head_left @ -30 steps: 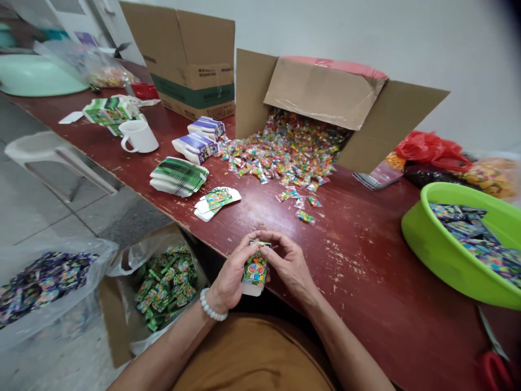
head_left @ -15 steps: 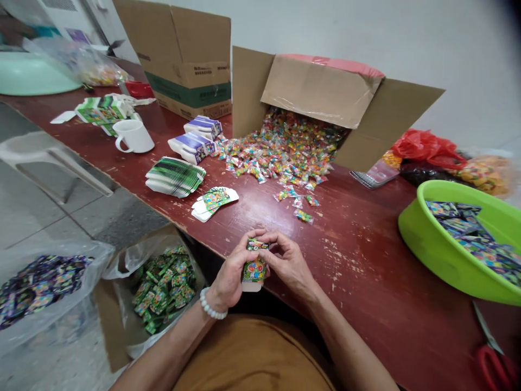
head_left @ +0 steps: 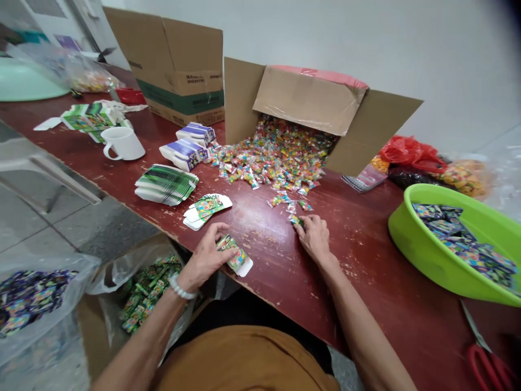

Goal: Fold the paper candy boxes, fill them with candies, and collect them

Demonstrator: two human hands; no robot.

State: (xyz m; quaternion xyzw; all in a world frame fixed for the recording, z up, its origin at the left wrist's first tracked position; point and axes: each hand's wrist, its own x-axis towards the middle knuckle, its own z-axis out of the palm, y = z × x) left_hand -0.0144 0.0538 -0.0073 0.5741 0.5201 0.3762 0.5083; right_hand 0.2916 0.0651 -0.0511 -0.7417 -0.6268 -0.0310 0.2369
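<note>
Between the thumb and fingers of my left hand [head_left: 209,252] is a small green printed box [head_left: 234,254], its white end flap standing out toward the lower right. My right hand [head_left: 315,234] is on the table, fingertips closed on a wrapped candy [head_left: 296,220]. Just beyond it lie a few loose candies, and behind them a large heap of wrapped candies [head_left: 280,157] spills out of a tipped carton [head_left: 305,100]. A few flattened green boxes [head_left: 207,206] lie past my left hand, beside a fanned stack of flat green cartons [head_left: 166,183].
A green basin [head_left: 439,266] with dark packets stands at the right, red-handled scissors [head_left: 480,347] near it. A white mug [head_left: 124,144] and purple boxes [head_left: 187,152] stand at the left. Below the table edge, a lined carton [head_left: 93,336] holds green boxes.
My hands have parted. The left has moved left with the green box, now tilted; the right has let go of it and reached forward to a loose candy. The view has shifted slightly.
</note>
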